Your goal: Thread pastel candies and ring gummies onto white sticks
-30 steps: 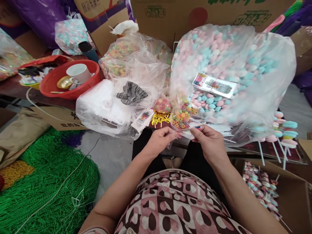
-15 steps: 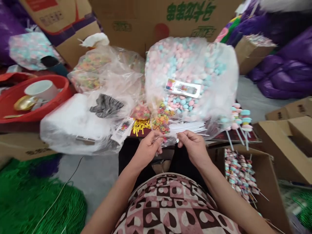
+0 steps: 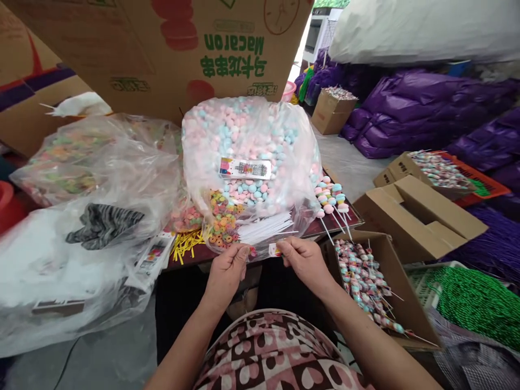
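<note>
My left hand [image 3: 226,269] and my right hand [image 3: 303,259] are both pinched shut close together at the table's front edge. Between them is a small clear wrapped piece with coloured candy [image 3: 271,250]; which hand holds which part is hard to make out. Just beyond my fingers lie a bundle of white sticks [image 3: 264,228] and a heap of coloured ring candies [image 3: 221,225]. Behind those stands a big clear bag of pink and blue marshmallows [image 3: 247,146] with a printed label on it.
A cardboard box of finished candy skewers [image 3: 365,276] stands at my right, with several skewers [image 3: 331,197] leaning on the table. Yellow twist ties [image 3: 184,244] lie left of the rings. Clear bags [image 3: 81,216] fill the left. Cardboard boxes, purple bags and green netting lie around.
The camera has turned right, bringing the skewer box and purple bags into view; the red basin has nearly left the frame. My hands stay pinched together at the table edge.
</note>
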### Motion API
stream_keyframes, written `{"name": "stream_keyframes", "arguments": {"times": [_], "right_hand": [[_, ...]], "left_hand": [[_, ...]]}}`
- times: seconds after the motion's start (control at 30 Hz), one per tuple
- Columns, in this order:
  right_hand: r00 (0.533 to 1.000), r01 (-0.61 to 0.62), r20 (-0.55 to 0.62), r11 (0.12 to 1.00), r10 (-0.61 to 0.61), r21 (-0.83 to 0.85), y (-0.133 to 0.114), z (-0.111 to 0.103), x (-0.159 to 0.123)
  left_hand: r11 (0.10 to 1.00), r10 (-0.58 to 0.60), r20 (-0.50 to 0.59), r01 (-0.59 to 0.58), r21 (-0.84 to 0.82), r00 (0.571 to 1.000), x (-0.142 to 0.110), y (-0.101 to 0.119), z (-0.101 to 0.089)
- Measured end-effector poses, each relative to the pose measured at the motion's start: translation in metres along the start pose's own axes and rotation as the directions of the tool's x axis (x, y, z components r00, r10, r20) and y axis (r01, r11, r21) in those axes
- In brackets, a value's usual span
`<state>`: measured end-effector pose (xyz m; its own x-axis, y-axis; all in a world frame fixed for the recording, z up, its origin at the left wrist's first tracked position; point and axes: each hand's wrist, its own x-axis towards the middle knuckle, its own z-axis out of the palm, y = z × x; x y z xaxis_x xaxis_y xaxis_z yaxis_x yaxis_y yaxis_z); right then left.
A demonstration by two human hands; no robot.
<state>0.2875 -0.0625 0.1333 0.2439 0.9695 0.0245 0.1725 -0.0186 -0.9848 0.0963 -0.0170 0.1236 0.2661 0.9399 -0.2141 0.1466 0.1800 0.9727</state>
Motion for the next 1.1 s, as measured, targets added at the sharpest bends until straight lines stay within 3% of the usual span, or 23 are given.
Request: {"name": "stream_keyframes", "arguments": {"times": [0.1,0.17,0.23,0.3,0.33,0.57,0.8,1.1], "right_hand": [[0.983,-0.024,-0.184,0.996,0.007,-0.090,0.010,-0.045,0.011],[0.920,-0.114,-0.393,0.965,0.013,-0.237,0.027,-0.082,0.022],[0.860,-0.288,-0.510,0.842,0.018,-0.456,0.046,-0.115,0.033],[0.855,-0.458,-0.502,0.644,0.131,-0.612,0.062,-0.138,0.040],[0.851,-0.489,-0.498,0.594,0.165,-0.639,0.068,-0.145,0.042],[0.832,-0.546,-0.515,0.464,0.206,-0.697,0.077,-0.144,0.049],[0.837,-0.529,-0.521,0.490,0.167,-0.693,0.084,-0.147,0.049],[0.848,-0.530,-0.449,0.479,0.282,-0.700,0.073,-0.159,0.061]], "left_hand": [[0.997,-0.016,-0.057,0.012,-0.072,0.998,0.003,0.003,0.001],[0.991,-0.020,-0.115,0.005,-0.136,0.993,0.004,0.006,0.000],[0.980,-0.029,-0.155,-0.002,-0.200,0.988,0.004,0.008,0.001],[0.968,-0.043,-0.169,-0.001,-0.251,0.985,0.005,0.010,0.002],[0.964,-0.050,-0.168,0.003,-0.267,0.985,0.005,0.010,0.003],[0.950,-0.066,-0.179,0.008,-0.311,0.982,0.005,0.015,0.006],[0.885,-0.131,-0.130,0.056,-0.462,0.983,0.005,0.017,0.001],[0.855,-0.138,-0.088,0.074,-0.514,0.986,0.007,0.014,0.001]]}}
